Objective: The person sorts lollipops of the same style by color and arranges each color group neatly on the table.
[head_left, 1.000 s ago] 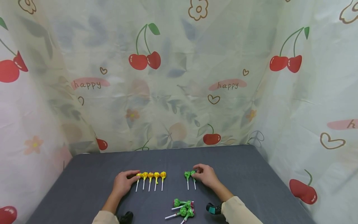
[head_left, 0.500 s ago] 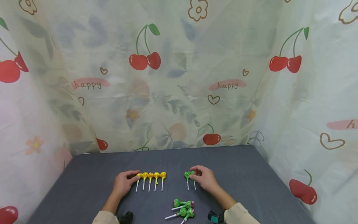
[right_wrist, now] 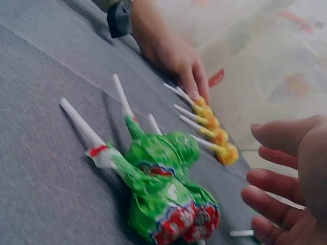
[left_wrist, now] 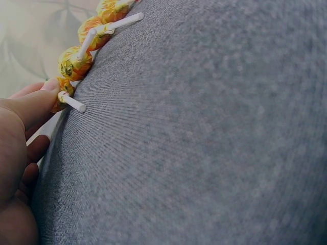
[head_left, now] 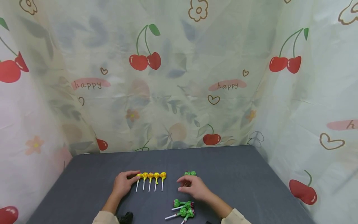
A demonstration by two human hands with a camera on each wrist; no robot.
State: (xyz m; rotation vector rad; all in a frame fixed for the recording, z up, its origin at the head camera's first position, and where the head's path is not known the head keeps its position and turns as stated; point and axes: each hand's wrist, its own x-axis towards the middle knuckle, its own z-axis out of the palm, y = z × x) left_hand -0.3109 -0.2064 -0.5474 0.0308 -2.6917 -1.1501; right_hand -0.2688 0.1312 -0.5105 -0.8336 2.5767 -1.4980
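My left hand point(head_left: 122, 184) pinches the head of the leftmost yellow lollipop point(left_wrist: 63, 88) between thumb and index finger. That lollipop ends a row of several yellow lollipops point(head_left: 151, 175), heads away from me and white sticks toward me. My right hand point(head_left: 195, 187) hovers with loosely bent fingers and nothing in them, as the right wrist view also shows. Behind it, two green lollipops point(head_left: 190, 173) stand side by side, their sticks hidden by the hand. Closer to me lies a loose pile of several green lollipops point(right_wrist: 158, 196) with red-marked wrappers, sticks pointing different ways.
A dark grey cloth point(head_left: 229, 168) covers the table. Curtains point(head_left: 179, 77) printed with cherries and hearts enclose it at the back and both sides. A black wrist strap point(right_wrist: 120, 19) sits on the left wrist.
My right hand has let go of the right-hand green lollipop and moved toward me and left, off the pair. The left hand stays at the yellow row.
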